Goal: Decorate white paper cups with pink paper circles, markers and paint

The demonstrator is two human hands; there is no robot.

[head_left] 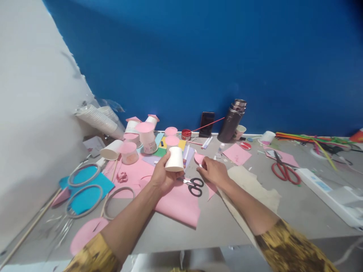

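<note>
My left hand [161, 175] is wrapped round a white paper cup [174, 159], held upside down above a large pink paper sheet [176, 202]. My right hand [212, 172] is closed in a pinch on a small pink paper piece [199, 158] just right of the cup. Black-handled scissors [194, 186] lie on the pink sheet between my two hands.
Several paper cups with pink tops [146, 136] and a stack of cups [95, 119] stand at the back left. Metal rings [83, 175] lie on blue paper at the left. A dark flask [232, 121], a phone [207, 124], red scissors [285, 172] and a white box [331, 194] sit to the right.
</note>
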